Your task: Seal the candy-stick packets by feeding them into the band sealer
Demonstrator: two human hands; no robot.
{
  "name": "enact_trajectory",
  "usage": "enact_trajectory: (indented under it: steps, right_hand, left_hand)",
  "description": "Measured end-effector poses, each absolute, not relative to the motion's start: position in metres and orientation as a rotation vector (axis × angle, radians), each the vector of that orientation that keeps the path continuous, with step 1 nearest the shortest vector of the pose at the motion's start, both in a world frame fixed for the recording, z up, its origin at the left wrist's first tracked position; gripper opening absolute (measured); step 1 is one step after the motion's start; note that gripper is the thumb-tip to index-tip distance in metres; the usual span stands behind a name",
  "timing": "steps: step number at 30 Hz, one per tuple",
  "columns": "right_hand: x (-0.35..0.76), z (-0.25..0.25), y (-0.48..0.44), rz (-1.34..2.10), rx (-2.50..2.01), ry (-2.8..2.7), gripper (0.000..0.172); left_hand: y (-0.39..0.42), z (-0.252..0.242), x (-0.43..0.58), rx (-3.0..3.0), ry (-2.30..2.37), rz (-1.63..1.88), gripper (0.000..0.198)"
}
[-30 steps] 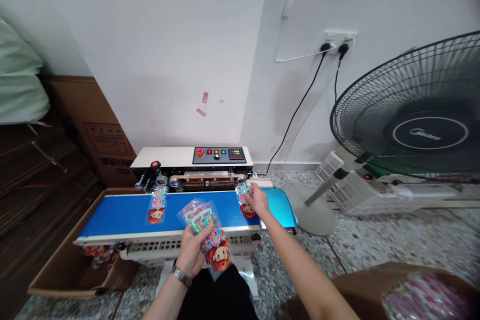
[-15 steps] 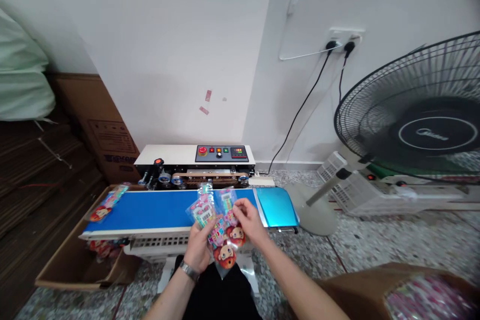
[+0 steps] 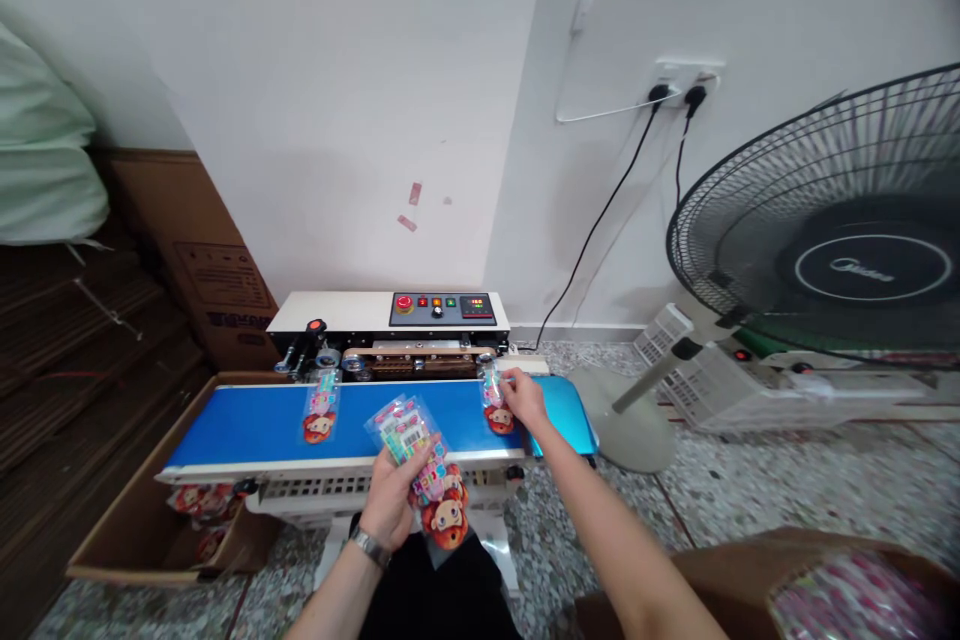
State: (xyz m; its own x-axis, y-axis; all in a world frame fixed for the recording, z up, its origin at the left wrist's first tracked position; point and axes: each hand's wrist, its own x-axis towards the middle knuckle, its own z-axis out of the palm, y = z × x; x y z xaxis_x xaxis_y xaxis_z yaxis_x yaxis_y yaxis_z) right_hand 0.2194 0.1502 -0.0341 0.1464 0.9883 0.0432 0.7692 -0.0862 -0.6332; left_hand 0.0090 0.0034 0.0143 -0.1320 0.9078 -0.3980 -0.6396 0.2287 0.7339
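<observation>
My left hand (image 3: 394,495), wearing a metal-banded watch, is closed on a small fanned stack of clear printed packets (image 3: 442,512) with a red-haired cartoon figure, in front of the belt. At the belt's right end, my right hand (image 3: 526,398) pinches the upper edge of a single packet (image 3: 499,418), its top up against the sealing machine (image 3: 337,312). Another packet (image 3: 320,425) lies on the blue belt (image 3: 247,425) toward the left, its top end under the machine's rollers.
An open cardboard box (image 3: 142,565) with several packets stands below the belt's left end. A blue plate (image 3: 562,415) adjoins the belt's right end. To the right are a pedestal fan (image 3: 862,265), a white crate (image 3: 720,385) and a box of pink packets (image 3: 720,570).
My right hand has moved right from the stack with one packet, now at the machine's right end. The far-left packet has left the belt; another has come out mid-left.
</observation>
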Motion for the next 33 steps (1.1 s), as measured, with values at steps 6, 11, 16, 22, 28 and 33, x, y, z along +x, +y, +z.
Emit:
enact_trajectory:
  steps: [6, 11, 16, 22, 28, 33]
  right_hand:
    - [0.170, -0.003, 0.087, 0.987, -1.280, -1.907, 0.042]
    - [0.147, 0.006, 0.044, 1.091, -1.121, -1.936, 0.046]
    - [0.162, -0.014, 0.058, 1.257, -1.172, -1.551, 0.033]
    - [0.220, -0.047, 0.107, 0.816, -1.558, -1.252, 0.044]
    - [0.233, -0.053, 0.145, 0.658, -1.794, -1.418, 0.035]
    - [0.206, -0.025, 0.139, 0.559, -1.741, -1.643, 0.037]
  left_hand:
    - [0.010, 0.013, 0.013, 0.365, 1.066, 1.410, 0.038]
    - [0.009, 0.015, 0.016, 0.385, 0.982, 1.434, 0.036]
    - [0.008, 0.013, 0.013, 0.352, 0.987, 1.415, 0.036]
    - [0.006, 0.006, 0.007, 0.362, 0.996, 1.412, 0.036]
    - [0.004, 0.005, 0.007, 0.369, 1.016, 1.399, 0.042]
    - [0.005, 0.006, 0.010, 0.363, 1.041, 1.426, 0.039]
